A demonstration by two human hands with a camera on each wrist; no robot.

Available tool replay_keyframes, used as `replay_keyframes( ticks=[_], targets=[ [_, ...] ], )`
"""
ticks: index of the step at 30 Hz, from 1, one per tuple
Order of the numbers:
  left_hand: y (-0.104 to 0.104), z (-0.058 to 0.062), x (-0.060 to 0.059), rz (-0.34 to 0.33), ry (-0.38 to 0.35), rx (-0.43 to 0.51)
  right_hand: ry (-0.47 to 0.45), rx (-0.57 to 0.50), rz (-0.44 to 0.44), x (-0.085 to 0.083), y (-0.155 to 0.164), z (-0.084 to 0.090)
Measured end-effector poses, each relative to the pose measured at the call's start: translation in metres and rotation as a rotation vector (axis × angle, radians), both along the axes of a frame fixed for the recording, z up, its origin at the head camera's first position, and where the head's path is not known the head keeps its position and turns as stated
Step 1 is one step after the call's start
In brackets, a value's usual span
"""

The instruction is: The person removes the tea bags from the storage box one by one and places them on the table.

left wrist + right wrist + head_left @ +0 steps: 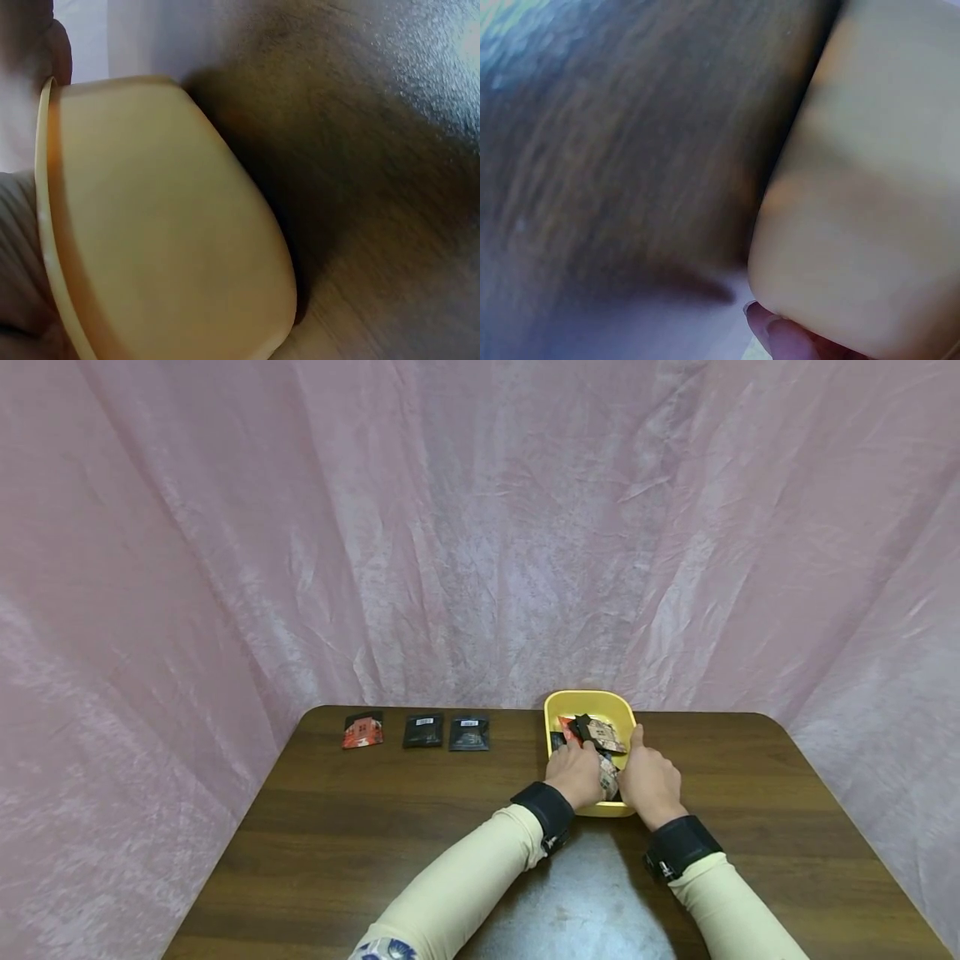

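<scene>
A yellow plastic basket [588, 697] stands near the table's far edge with several small packets [602, 734] inside, black, red and beige ones among them. My left hand [576, 774] reaches over the near left of its rim, fingers down among the packets. Whether they pinch one is hidden. My right hand [651, 781] grips the basket's right side, thumb up at the rim. In the right wrist view its fingertips [787, 337] touch the outer wall. The left wrist view shows the basket's outer wall [172, 217], with part of the left hand beyond the rim.
To the left, along the table's far edge, lie a red-and-black packet [363, 730] and two black packets [423, 731] with white labels, in a row. Behind the wooden table [360, 827] hangs a pink curtain [480, 543].
</scene>
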State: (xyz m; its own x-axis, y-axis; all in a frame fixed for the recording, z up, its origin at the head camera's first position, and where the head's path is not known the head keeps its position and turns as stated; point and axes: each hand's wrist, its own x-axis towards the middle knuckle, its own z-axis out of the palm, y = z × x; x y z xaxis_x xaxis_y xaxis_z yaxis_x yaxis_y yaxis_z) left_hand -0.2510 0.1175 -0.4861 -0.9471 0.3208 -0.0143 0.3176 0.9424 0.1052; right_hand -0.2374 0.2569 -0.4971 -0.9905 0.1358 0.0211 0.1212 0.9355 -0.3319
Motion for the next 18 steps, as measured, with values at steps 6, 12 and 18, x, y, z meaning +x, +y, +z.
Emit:
replay_keyframes(
  ticks=[6, 12, 18],
  targets=[
    [-0.001, -0.02, -0.011, -0.065, 0.045, 0.043, 0.005, -0.001, 0.006, 0.001, 0.0, 0.0],
    [-0.008, -0.012, -0.005, -0.105, 0.062, 0.092, 0.022, -0.002, -0.002, 0.0, 0.001, -0.002],
    [-0.01, -0.013, -0.002, -0.101, 0.072, 0.123, 0.008, 0.006, 0.001, -0.001, 0.0, -0.002]
  ],
)
